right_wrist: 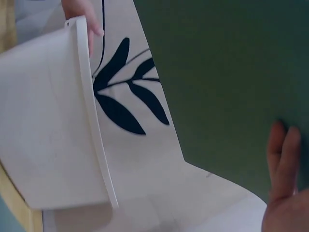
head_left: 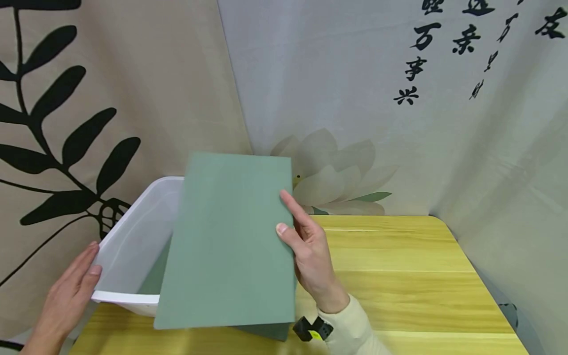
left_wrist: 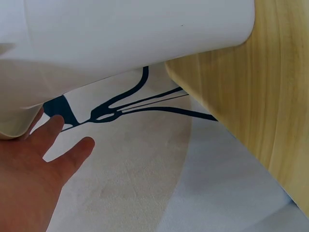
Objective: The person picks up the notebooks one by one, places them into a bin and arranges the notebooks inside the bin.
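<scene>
A large, flat green sheet (head_left: 230, 241) stands tilted in front of the white plastic bin (head_left: 126, 297), covering the bin's right part. My right hand (head_left: 312, 251) grips its right edge, thumb and index finger on the near face; in the right wrist view, other fingers of the right hand (right_wrist: 285, 164) lie against the sheet's other side. At the bin's left end, my left hand (head_left: 66, 296) touches the rim with nearly straight fingers. The left wrist view shows this left hand (left_wrist: 36, 159) beside the rim, thumb spread away. Something green (head_left: 156, 271) shows inside the bin.
A darker green corner (head_left: 270, 330) shows below the sheet, just above or on the wooden table (head_left: 412, 281). Behind hang a leaf-patterned cloth (head_left: 177, 74) and a pale cloth with black lettering (head_left: 333, 64). A small black device (head_left: 312, 329) sits at my right wrist.
</scene>
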The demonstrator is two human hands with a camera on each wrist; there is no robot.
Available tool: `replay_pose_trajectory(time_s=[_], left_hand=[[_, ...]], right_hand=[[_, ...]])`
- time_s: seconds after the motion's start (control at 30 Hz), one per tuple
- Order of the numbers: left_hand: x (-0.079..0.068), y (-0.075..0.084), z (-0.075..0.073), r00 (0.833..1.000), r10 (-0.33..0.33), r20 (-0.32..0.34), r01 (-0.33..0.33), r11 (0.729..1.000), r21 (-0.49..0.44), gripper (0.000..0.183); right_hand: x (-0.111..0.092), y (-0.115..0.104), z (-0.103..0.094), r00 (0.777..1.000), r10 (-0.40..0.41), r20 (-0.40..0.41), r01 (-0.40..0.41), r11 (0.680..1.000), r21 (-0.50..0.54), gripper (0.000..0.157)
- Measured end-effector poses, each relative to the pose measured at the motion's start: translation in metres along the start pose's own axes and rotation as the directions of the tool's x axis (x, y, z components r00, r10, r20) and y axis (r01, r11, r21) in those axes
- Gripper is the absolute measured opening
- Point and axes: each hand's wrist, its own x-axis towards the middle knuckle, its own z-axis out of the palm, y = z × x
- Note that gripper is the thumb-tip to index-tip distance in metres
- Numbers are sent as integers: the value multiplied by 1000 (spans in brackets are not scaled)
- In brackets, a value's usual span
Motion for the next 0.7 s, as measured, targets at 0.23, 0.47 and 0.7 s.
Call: replay_pose_trajectory(time_s=[0.23,0.47,0.7], left_hand=[[-1,0,1,1000,12,-2,-12,1000,-14,55],[-3,-1,4,993,95,-72,-98,995,-30,51],[-2,0,3,991,93,-93,-97,994,-42,50]], right_hand=[[21,17,34,999,27,-24,-24,994,104,60],[43,35,63,995,62,-76,-49,986,162,60],[62,58,86,982,117,-145,-99,987,128,60]])
